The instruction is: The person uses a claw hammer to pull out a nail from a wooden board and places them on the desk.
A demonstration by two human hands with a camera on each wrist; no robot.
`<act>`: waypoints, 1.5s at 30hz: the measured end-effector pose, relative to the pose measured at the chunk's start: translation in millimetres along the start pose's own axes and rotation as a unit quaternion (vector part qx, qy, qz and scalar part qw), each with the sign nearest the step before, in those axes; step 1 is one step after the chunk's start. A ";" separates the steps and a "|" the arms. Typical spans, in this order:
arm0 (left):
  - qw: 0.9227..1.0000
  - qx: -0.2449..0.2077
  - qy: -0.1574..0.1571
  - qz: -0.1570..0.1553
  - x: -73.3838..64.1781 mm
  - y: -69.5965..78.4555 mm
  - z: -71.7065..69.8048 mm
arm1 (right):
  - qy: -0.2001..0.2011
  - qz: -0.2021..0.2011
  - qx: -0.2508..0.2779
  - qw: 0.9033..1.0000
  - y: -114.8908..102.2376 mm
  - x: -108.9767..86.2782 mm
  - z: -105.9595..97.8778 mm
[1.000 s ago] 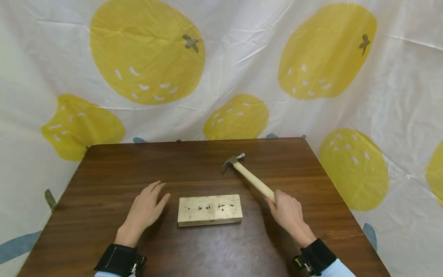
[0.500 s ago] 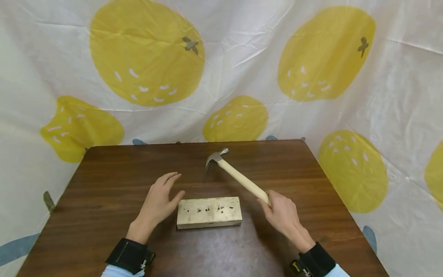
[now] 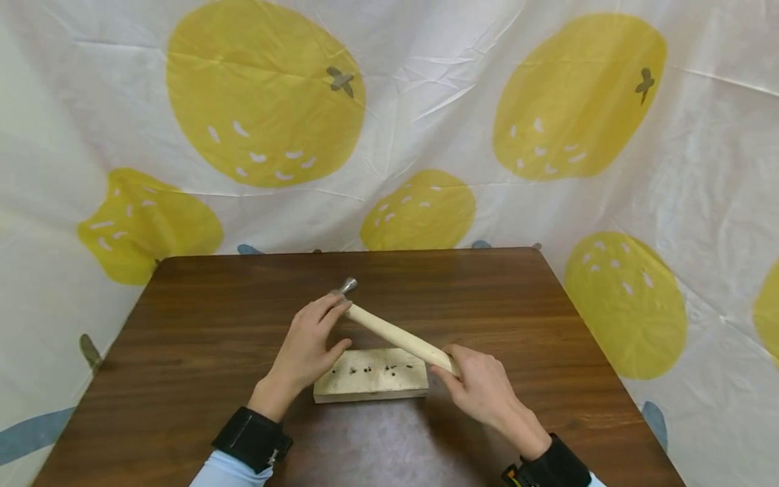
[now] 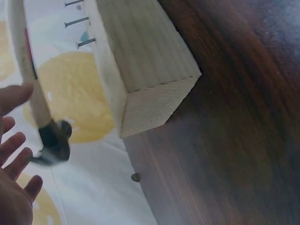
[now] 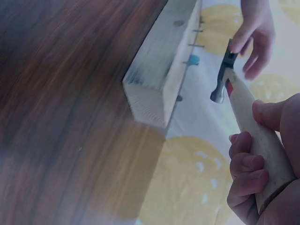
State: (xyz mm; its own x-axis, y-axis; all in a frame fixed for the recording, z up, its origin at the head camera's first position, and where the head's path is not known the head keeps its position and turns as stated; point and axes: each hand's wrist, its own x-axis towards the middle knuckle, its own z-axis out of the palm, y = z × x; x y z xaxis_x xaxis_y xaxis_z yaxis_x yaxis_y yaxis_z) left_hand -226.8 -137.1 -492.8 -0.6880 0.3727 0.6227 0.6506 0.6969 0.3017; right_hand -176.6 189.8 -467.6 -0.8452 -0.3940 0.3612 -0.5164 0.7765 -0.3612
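Note:
My right hand (image 3: 487, 392) grips a claw hammer (image 3: 398, 336) near the end of its pale wooden handle, fingers and thumb wrapped round it in the right wrist view. The hammer slants up to the left, its metal head (image 5: 219, 91) held above the table. Beside that head is my left hand (image 3: 304, 348), fingers spread and loosely bent; they partly hide the head in the head view. Below the handle lies a pale wooden block (image 3: 371, 389) with dark marks along its top. Several nails (image 4: 77, 21) stick out of the block in the left wrist view.
The block rests on a dark brown wooden table (image 3: 213, 325). Behind and beside the table hangs a white curtain (image 3: 420, 40) printed with yellow lemons. Each wrist wears a black band (image 3: 252, 439).
The right hand has swung the hammer leftward, bringing its head over toward the left hand. The left hand has moved right and forward to the hammer head. The block stays in place.

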 end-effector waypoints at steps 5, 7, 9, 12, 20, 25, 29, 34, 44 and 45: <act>1.000 0.028 0.004 -0.012 -4.7 1.2 2.7 | -0.013 -0.026 0.010 1.000 -8.7 -0.4 -3.2; 0.999 0.035 0.007 -0.013 -5.9 1.5 2.5 | -0.017 -0.036 0.013 0.999 -10.8 -0.3 -4.5; 0.999 0.040 0.010 -0.013 -6.8 1.4 1.9 | -0.023 -0.042 0.016 0.999 -11.9 0.1 -5.5; 0.999 0.044 0.002 -0.010 -8.3 0.8 0.7 | -0.033 -0.045 0.016 0.998 -12.7 1.2 -7.1; 0.997 0.066 -0.034 0.011 -14.2 -2.5 1.4 | -0.043 -0.066 -0.001 0.997 -15.2 5.8 -14.2; 0.995 0.092 -0.036 0.028 -17.3 -3.4 3.7 | -0.045 -0.063 -0.006 0.997 -17.7 10.6 -21.7; 0.993 0.101 -0.042 0.032 -17.4 -2.8 2.1 | -0.039 -0.055 0.021 0.998 -19.5 14.5 -27.8; 0.991 0.114 -0.061 0.025 -18.7 -2.9 0.2 | 0.048 -0.089 0.094 0.990 -18.2 17.7 -32.8; 0.998 0.055 -0.016 0.025 -19.4 0.0 0.6 | 0.191 -0.097 0.266 0.940 -14.4 22.1 -33.4; 0.999 0.043 -0.009 0.021 -19.1 0.8 0.5 | 0.185 -0.093 0.269 0.940 -14.2 22.7 -32.0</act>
State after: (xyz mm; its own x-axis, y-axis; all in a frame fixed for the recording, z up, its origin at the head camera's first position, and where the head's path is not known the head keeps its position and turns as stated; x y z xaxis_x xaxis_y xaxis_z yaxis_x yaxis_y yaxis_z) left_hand -213.3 -143.4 -504.8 -0.6661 0.4132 0.6209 0.6499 0.7300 0.2113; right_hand -183.9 185.5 -426.8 -0.6784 -0.2229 0.7001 -0.7302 0.3097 -0.6090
